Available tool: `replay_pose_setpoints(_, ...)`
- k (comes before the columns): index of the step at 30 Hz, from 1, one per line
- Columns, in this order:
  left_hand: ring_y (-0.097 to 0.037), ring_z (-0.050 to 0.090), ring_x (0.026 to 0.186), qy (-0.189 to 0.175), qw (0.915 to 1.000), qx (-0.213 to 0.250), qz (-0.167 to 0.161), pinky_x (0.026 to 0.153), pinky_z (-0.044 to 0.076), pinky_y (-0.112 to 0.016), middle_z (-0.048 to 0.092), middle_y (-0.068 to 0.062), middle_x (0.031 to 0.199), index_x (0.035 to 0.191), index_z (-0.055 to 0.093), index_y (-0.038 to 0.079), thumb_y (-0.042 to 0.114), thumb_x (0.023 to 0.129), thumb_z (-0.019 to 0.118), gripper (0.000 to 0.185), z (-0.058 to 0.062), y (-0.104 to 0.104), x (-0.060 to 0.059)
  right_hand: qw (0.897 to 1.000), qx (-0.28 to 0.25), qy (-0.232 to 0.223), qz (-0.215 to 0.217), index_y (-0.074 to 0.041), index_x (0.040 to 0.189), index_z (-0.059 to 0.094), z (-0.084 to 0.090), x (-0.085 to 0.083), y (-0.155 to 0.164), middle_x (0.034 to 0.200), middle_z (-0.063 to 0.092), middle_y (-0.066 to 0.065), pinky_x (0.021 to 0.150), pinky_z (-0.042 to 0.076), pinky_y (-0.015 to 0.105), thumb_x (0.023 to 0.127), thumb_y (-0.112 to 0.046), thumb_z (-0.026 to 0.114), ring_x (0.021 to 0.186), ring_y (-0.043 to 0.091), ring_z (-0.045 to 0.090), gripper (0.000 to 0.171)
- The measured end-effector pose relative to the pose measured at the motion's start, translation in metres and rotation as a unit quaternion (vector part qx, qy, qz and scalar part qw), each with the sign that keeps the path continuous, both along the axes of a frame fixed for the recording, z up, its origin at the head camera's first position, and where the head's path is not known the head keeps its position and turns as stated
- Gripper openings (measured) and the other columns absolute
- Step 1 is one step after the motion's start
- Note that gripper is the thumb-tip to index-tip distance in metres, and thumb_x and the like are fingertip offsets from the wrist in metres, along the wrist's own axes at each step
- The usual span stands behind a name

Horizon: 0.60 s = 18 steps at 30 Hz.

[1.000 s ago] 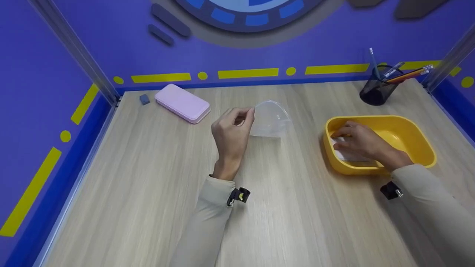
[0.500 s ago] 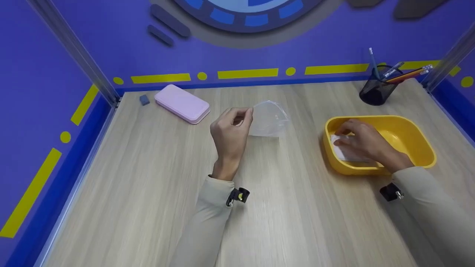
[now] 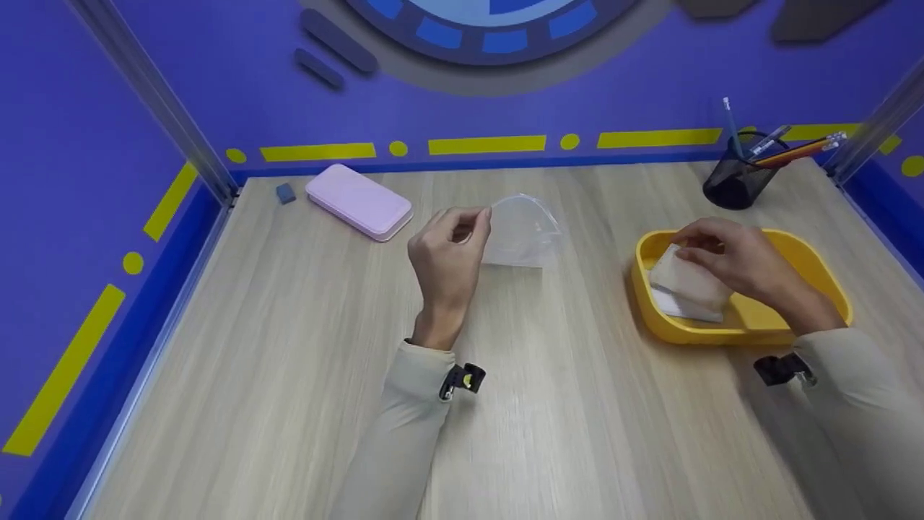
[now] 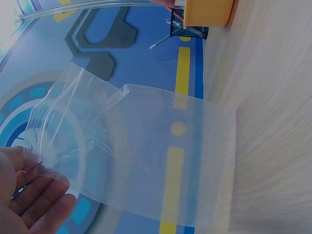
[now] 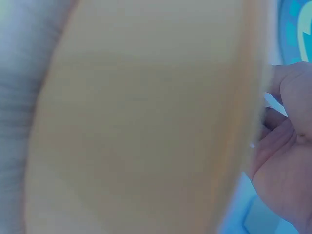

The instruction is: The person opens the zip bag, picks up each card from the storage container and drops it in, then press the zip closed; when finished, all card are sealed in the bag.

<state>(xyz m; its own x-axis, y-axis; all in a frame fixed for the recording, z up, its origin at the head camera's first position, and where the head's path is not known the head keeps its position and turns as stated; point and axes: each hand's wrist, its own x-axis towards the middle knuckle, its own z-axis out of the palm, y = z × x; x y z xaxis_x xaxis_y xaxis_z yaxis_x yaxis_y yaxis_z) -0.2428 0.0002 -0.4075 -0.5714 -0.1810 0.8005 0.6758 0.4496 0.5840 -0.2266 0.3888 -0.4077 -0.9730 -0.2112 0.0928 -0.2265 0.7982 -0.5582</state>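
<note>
Left hand (image 3: 447,253) pinches clear bag (image 3: 523,231) upright mid-surface; right hand (image 3: 729,260) pinches pale folded cloth (image 3: 686,285), raised partway from yellow tray (image 3: 751,328) — bagging not yet begun.

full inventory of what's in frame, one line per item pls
clear plastic bag: 1, transparent, held up above the middle of the table
white packet: 1, white, lifted at one end inside the yellow tray
yellow tray: 1, yellow, right side of the table
pink case: 1, pink, far left of the table
small block: 1, grey-blue, far left corner beside the pink case
pen holder: 1, black mesh, far right corner, with pencils and pens inside
table: 1, light wood
left hand: 1, pinches the bag's edge
right hand: 1, grips the white packet over the tray
</note>
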Motion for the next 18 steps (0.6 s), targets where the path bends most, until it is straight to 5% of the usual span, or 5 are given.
replay_pose_setpoints(7,-0.016,0.071,0.069,0.000,1.0000,-0.002,0.004,0.066,0.059,-0.027,0.076,-0.006,0.080,0.086,0.080,0.000,0.002,0.090,0.082,0.005,-0.001,0.000,-0.001,0.998,-0.004,0.060,-0.025,-0.005,0.128,0.075,0.011,0.007,-0.004,0.118,0.071,0.016,0.071,0.044,0.008,0.105,-0.005,0.067,0.091,0.023,0.056,0.024)
replay_pose_setpoints(18,-0.017,0.072,0.070,-0.002,1.0000,0.006,-0.005,0.067,0.060,-0.029,0.076,-0.006,0.081,0.088,0.080,0.000,0.003,0.092,0.082,0.005,-0.001,-0.001,-0.001,0.978,-0.057,0.188,-0.076,-0.003,0.122,0.076,0.029,0.020,-0.022,0.113,0.069,0.014,0.087,0.041,0.002,0.100,0.003,0.070,0.094,-0.006,0.052,0.023)
